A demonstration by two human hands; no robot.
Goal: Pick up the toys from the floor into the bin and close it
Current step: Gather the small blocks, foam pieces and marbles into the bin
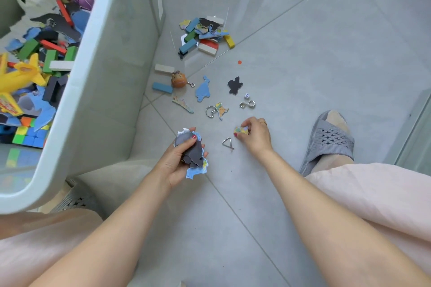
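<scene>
Head view: left grip (184, 156) clutches stacked puzzle pieces (194, 158); right grip (254, 134) pinches probably another puzzle piece (241, 130); bin (93, 77) at ten o'clock.

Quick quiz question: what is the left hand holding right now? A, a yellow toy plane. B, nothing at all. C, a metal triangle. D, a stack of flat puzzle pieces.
D: the left hand grips a bunch of flat puzzle pieces, grey backs and blue faces showing, above the floor.

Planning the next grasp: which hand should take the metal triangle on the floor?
Right hand, probably. It is beside the metal triangle and pinches only one small puzzle piece. The left hand grips a full stack of puzzle pieces.
</scene>
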